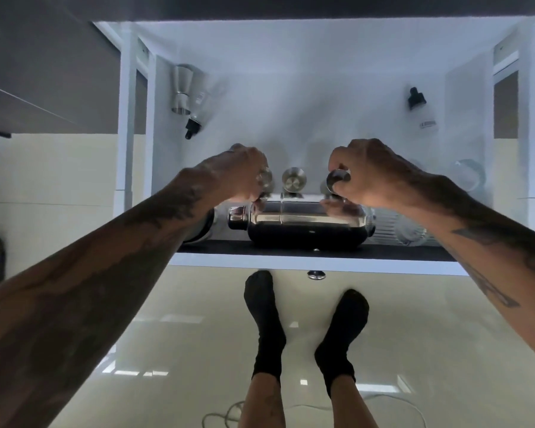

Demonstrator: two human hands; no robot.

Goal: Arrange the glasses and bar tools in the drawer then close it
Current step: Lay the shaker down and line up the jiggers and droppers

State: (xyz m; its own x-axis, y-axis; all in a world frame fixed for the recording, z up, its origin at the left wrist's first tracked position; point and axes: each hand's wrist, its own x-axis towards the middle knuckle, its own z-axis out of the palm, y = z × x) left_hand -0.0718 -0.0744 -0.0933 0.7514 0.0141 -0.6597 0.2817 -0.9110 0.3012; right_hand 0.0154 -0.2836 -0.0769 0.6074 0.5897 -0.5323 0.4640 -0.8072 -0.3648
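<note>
Open white drawer (291,88): shiny chrome cocktail shaker (300,219) laid on side at front edge. Small round steel cap (338,179) pinched closed in right hand (371,174) just above shaker. Left hand (238,174) curled closed on small shiny metal piece (264,179). Third steel cap (294,179) seen between hands. Steel double jigger (181,89) placed back left.

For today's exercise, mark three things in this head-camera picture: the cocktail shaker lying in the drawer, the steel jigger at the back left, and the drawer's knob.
cocktail shaker (303,216): head view, on the shiny upper side of its body.
steel jigger (182,88): head view, on its narrow waist.
drawer knob (316,274): head view, on the round chrome face.
</note>
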